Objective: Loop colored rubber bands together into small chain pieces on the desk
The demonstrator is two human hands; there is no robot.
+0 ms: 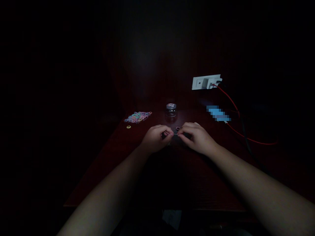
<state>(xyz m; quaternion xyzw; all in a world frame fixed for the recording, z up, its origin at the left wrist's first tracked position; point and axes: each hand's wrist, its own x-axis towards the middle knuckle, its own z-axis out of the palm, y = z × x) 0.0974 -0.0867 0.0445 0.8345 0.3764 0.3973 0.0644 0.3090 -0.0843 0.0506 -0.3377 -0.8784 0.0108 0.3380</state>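
Thin strand spans two pinches

The left hand and right hand meet over the middle of the dark table, toward its far edge. Each grips one end of the strand between thumb and fingers—a fingertip hold, likely because the piece is so small. It looks straight, perhaps kept taut by the opposed pinches.

A pile of coloured bands lies by the far left corner, a yellow band just off its near side, seemingly leaving the middle free for handwork. A small jar stands near the far edge, beyond the hands; a purple ring lies beside the right fingertips.
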